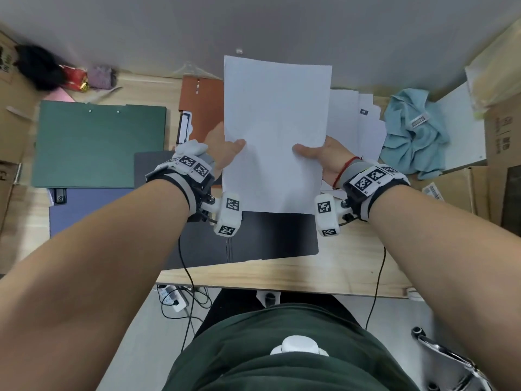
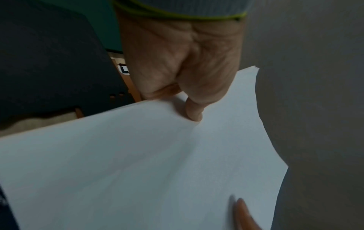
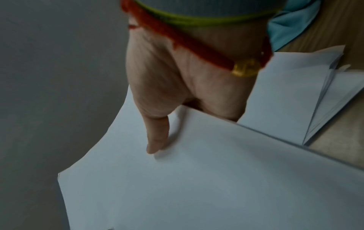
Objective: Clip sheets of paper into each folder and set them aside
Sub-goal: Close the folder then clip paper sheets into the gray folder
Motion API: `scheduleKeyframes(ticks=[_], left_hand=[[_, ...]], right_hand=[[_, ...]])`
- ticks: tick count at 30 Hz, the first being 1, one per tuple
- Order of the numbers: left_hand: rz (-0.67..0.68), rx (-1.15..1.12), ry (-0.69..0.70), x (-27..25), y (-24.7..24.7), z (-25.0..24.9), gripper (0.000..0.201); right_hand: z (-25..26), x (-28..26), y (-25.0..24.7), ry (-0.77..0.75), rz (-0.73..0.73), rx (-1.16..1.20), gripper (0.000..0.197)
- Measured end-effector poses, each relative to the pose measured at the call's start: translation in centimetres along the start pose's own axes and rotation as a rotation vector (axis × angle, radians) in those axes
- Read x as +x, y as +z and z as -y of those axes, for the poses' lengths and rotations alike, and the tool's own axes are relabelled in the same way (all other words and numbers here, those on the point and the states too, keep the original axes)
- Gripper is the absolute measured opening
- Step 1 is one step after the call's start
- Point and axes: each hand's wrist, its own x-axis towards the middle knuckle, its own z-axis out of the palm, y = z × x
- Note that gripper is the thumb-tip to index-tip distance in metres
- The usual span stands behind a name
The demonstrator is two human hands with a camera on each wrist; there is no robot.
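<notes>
I hold a sheaf of white paper sheets (image 1: 275, 131) upright above the desk, long edge vertical. My left hand (image 1: 225, 149) pinches its left edge, thumb on the front face (image 2: 194, 114). My right hand (image 1: 318, 153) pinches the right edge the same way, thumb on the sheet (image 3: 155, 140). Under the sheets lies an open black folder (image 1: 267, 235). A brown folder with a clip (image 1: 201, 108) lies behind, a green folder (image 1: 98, 142) at the left over a blue one (image 1: 84, 207). More loose paper (image 1: 355, 122) is stacked to the right.
A crumpled light-blue cloth (image 1: 414, 131) lies right of the loose paper. Cardboard boxes (image 1: 501, 142) stand along the right side and left edge. Small cluttered items (image 1: 73, 77) sit at the back left. The desk's front edge (image 1: 282, 286) runs below the black folder.
</notes>
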Motion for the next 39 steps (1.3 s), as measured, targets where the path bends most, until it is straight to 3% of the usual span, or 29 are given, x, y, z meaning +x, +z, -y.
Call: scheduleKeyframes(ticks=[5, 7, 9, 12, 13, 16, 20, 23, 26, 28, 30, 34, 39], left_hand=[[0.035, -0.290, -0.137, 0.1, 0.1, 0.6, 0.052], [0.069, -0.331, -0.151, 0.5, 0.1, 1.1, 0.059], [0.096, -0.354, -0.159, 0.2, 0.3, 0.9, 0.055], [0.035, -0.199, -0.102, -0.3, 0.7, 0.6, 0.041], [0.017, -0.137, -0.089, -0.3, 0.8, 0.7, 0.040], [0.049, -0.020, -0.139, -0.5, 1.0, 1.3, 0.045], [0.195, 0.189, -0.160, -0.8, 1.5, 3.4, 0.039], [0.223, 0.162, -0.252, -1.1, 1.2, 4.6, 0.004], [0.171, 0.173, -0.372, -1.3, 0.8, 6.8, 0.009], [0.159, 0.341, -0.398, -1.2, 0.8, 8.5, 0.021], [0.151, 0.510, -0.395, -1.3, 1.0, 8.8, 0.037], [0.184, 0.783, -0.351, -1.5, 2.2, 8.0, 0.041], [0.133, 0.828, -0.388, -0.9, 4.9, 8.7, 0.049]], right_hand=[[-0.2, -0.9, -0.2, 0.107, 0.050, 0.010, 0.044], [-0.6, -1.1, -0.4, 0.153, 0.056, -0.052, 0.042], [-1.1, -0.7, -0.7, 0.154, 0.013, -0.181, 0.052], [-2.3, 1.1, -1.8, 0.148, -0.041, -0.303, 0.092], [-2.0, 0.8, -1.5, 0.138, -0.065, -0.297, 0.092], [-1.1, -0.1, -0.7, 0.096, -0.116, -0.208, 0.050], [-2.2, 0.9, -1.6, 0.090, -0.164, -0.264, 0.051], [-3.5, 1.2, -1.9, 0.115, -0.195, -0.394, 0.042], [-5.3, 1.3, -2.0, 0.159, -0.200, -0.562, 0.048], [-6.6, 1.6, -2.0, 0.204, -0.206, -0.656, 0.050], [-7.4, 1.8, -2.2, 0.240, -0.225, -0.731, 0.050], [-8.2, 2.5, -2.1, 0.312, -0.220, -0.863, 0.072], [-9.2, 3.0, -2.0, 0.310, -0.237, -0.868, 0.061]])
